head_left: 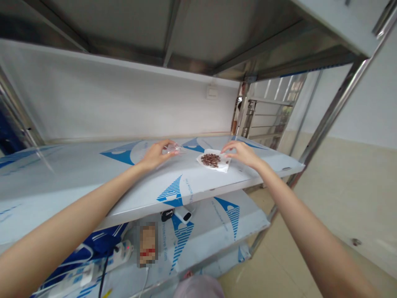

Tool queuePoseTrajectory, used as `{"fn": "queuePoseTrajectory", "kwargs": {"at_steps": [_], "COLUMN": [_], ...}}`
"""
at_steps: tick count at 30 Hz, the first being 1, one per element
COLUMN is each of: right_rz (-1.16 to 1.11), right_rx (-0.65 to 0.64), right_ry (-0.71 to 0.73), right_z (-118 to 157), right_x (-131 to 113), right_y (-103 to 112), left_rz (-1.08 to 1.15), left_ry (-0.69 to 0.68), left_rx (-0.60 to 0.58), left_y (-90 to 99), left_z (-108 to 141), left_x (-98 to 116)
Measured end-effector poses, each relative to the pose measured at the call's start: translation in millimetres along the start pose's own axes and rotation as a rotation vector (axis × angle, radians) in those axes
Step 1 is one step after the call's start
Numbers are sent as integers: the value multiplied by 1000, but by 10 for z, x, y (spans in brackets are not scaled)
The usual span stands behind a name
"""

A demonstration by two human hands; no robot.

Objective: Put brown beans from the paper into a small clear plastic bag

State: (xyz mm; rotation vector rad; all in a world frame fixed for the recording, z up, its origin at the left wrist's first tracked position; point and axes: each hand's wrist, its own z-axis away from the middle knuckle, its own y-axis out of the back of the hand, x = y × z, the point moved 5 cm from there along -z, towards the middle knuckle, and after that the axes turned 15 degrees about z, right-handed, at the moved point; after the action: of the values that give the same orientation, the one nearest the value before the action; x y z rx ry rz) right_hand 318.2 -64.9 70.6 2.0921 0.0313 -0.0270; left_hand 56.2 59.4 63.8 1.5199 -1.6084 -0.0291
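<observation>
Two bare hands over a film-covered shelf [77, 169]. Left hand [155, 155]: thumb and fingers curled around a piece of clear plastic [172, 147], gripping it. Right hand [243, 153]: thumb and fingertips close together at the right side of the white paper [223, 166]; cannot tell whether they pinch it. Brown beans [211, 160] heaped on the paper, between both hands.

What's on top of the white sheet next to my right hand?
On the white sheet lies a heap of small brown pieces, close to your right hand. The sheet's surface directly beneath the heap is covered, so it can't be seen.
</observation>
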Motion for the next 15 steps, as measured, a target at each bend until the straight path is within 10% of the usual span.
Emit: {"fn": "queuePoseTrajectory", "kwargs": {"at_steps": [5, 15], "right_rz": [59, -79], "right_rx": [-37, -14], "right_ry": [37, 16], "right_z": [158, 103], "right_x": [427, 461], "right_y": [-131, -390], "left_rz": [208, 242], "left_ry": [-21, 52], "left_rx": [73, 106], "left_y": [-23, 6], "left_z": [-31, -24], "left_x": [-42, -138]}}
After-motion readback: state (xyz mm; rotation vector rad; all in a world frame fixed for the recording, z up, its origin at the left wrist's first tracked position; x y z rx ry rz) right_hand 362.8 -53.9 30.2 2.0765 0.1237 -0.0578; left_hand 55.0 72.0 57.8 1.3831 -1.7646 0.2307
